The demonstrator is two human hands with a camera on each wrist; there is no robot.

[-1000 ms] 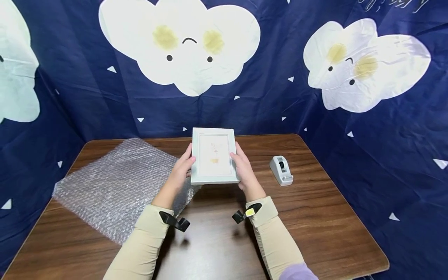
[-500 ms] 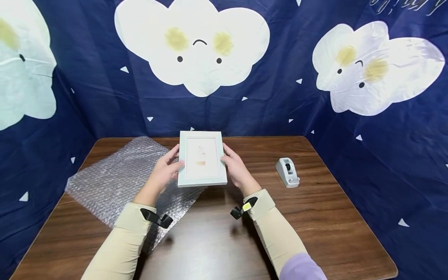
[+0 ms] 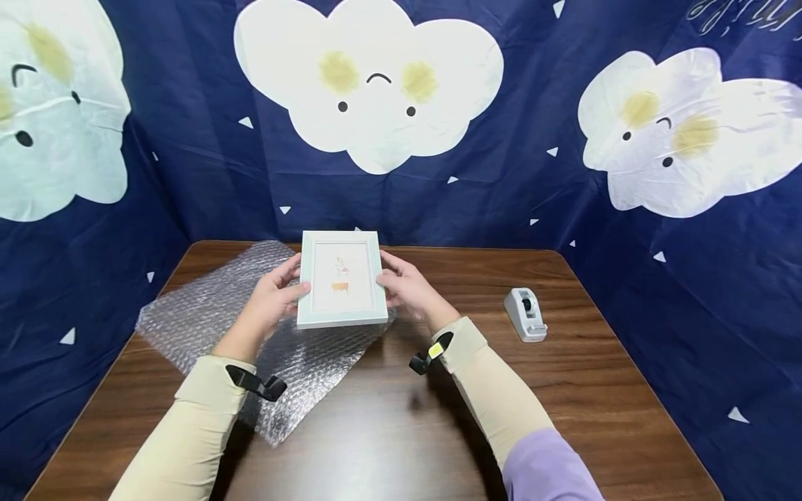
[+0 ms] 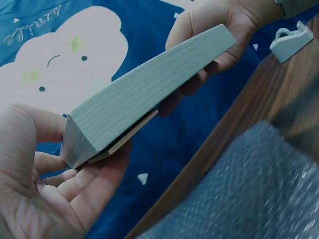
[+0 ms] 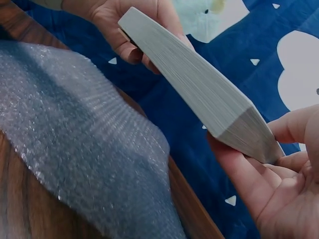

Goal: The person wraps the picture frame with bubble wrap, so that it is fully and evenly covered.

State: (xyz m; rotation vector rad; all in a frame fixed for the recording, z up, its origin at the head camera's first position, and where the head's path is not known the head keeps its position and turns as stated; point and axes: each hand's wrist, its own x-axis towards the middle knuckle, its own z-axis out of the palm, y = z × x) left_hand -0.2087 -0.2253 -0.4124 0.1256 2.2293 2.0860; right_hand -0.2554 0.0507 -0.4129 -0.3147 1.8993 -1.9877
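A sheet of bubble wrap (image 3: 250, 327) is spread on the wooden table (image 3: 564, 390) below the fingers, and above it a picture frame (image 3: 340, 280) is held in the air. The frame is clasped by its two long edges between the left hand (image 3: 271, 299) and the right hand (image 3: 404, 289), with thumbs in front and fingers curled behind. It is judged stiff, rather light and breakable at its front pane, so it is best taken by the side edges.

I can read almost nothing here. The backdrop (image 3: 188, 174) carries pale cursive lettering, up and to the right of my hands in the head view, cut off at the edge — not legible. My left wrist view shows it mirrored, also unreadable. The frame (image 3: 341, 280) between my hands shows a drawing only — no words.
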